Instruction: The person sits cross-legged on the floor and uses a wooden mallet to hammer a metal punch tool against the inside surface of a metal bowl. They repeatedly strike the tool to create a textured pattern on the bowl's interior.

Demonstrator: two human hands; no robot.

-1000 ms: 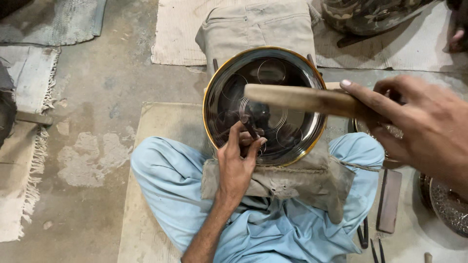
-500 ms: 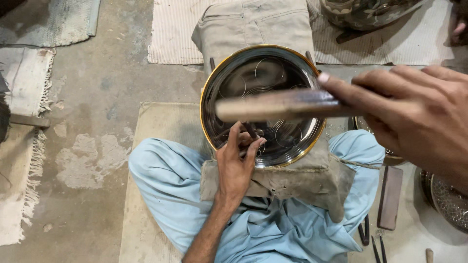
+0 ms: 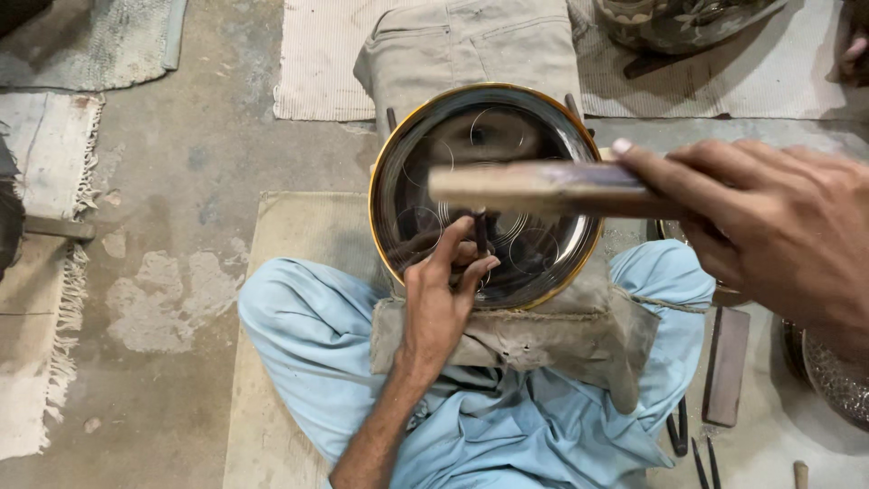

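Observation:
A round dark metal plate [image 3: 425, 172] with a gold rim and scribed circles rests on a cloth-covered block [image 3: 516, 340] over my lap. My left hand [image 3: 439, 299] pinches a thin dark chisel [image 3: 480, 231], its tip standing on the plate's lower middle. My right hand [image 3: 778, 231] grips a wooden mallet [image 3: 534, 186], held level above the plate and blurred by motion, its head over the chisel top.
My light blue trousers [image 3: 308, 353] spread over a mat. Folded beige cloth [image 3: 471, 45] lies beyond the plate. Several slim tools [image 3: 697, 453] and a flat bar [image 3: 726, 362] lie at right, next to an engraved dish [image 3: 837, 376]. Rugs [image 3: 45, 272] lie at left.
The mallet and my right hand have risen nearer the camera and swung left over the plate. My left hand keeps the chisel in the same spot.

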